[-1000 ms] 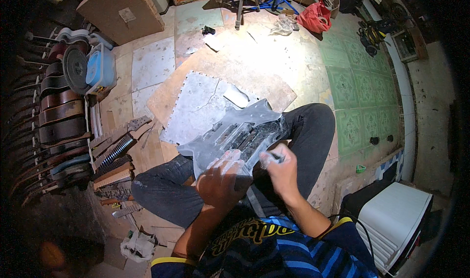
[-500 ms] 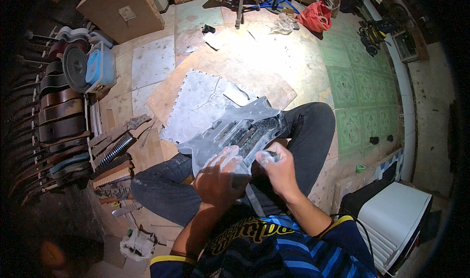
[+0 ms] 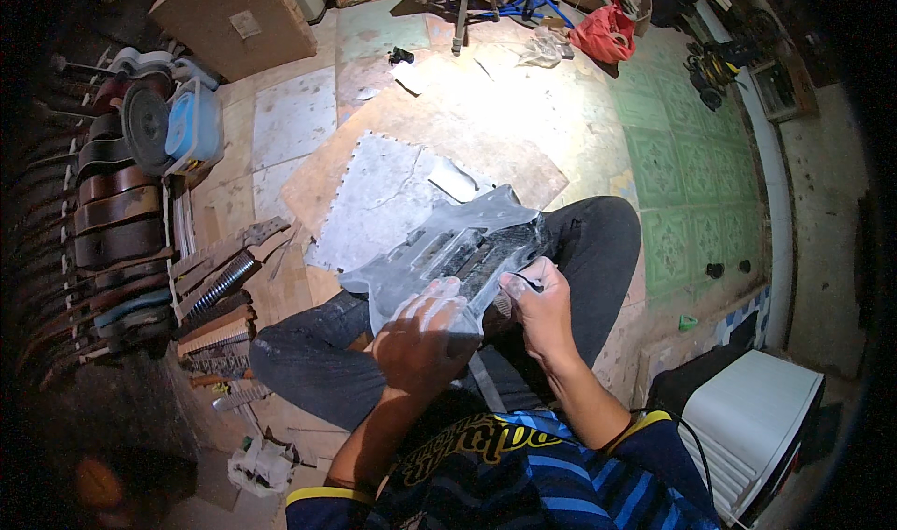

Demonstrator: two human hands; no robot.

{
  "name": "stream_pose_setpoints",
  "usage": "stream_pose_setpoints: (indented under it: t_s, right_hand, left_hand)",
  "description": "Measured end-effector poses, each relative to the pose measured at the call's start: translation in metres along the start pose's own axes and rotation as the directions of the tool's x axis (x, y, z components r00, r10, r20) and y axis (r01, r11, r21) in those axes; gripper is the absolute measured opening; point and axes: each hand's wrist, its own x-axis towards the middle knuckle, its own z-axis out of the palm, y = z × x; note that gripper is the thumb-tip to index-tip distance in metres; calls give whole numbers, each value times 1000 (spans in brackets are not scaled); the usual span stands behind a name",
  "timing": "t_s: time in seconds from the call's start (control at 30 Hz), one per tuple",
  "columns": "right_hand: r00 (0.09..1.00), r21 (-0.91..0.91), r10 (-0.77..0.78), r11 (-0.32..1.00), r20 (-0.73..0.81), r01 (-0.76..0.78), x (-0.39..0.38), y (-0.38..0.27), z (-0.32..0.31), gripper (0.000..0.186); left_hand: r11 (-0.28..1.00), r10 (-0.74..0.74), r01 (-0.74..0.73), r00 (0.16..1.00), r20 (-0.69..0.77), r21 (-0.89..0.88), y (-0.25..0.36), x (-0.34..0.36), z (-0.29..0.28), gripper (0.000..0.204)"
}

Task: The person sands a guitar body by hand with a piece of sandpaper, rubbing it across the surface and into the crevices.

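A dusty grey electric guitar body [image 3: 439, 250] rests across my lap, its cut-out cavities facing up. My left hand [image 3: 425, 329] presses on its near edge, fingers laid over the top and powdered white, holding it. At the near right edge, my right hand [image 3: 540, 306] is closed with thumb and fingers pinching a thin dark piece that looks like folded sandpaper [image 3: 517, 282]. Most of that piece is hidden by the fingers. Just beyond the body, a small white block-like object [image 3: 452, 181] lies on a pale grey mat [image 3: 369, 194].
Guitar bodies and necks [image 3: 117, 217] stand in a row at the left, beside a blue container [image 3: 190, 124]. Files and a coiled hose-like tool [image 3: 220, 287] lie by my left knee. A white boxy appliance [image 3: 757, 413] stands at the right. A red bag [image 3: 603, 35] lies far off.
My right hand has moved slightly up and turned along the guitar body's edge, showing more of the dark piece. My left hand and the body have barely shifted.
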Motion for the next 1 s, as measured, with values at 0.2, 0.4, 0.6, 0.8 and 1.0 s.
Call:
stream_pose_setpoints:
  t_s: [0.2, 0.4, 0.6, 0.8, 1.0]
  right_hand:
    - [997, -50, -63, 997, 37, 65, 7, 15, -9, 24]
    - [994, -113, -87, 989, 64, 94, 5, 13, -10, 25]
    - [977, -144, -188, 969, 103, 202, 4, 23, -11, 24]
    - [966, -181, -238, 950, 103, 254, 1, 28, -9, 25]
    - [976, -159, -202, 964, 81, 213, 3, 26, -10, 25]
  left_hand:
    - [1000, 12, -12, 1000, 11, -12, -1, 0, 1, 50]
    - [999, 36, -36, 999, -4, 15, 1, 3, 0, 51]
    - [998, 47, -47, 999, -7, -39, 0, 6, 0, 54]
    - [998, -9, 9, 1000, 3, -64, 0, 0, 3, 56]
    - [997, 9, -7, 1000, 22, -83, -1, 2, -1, 56]
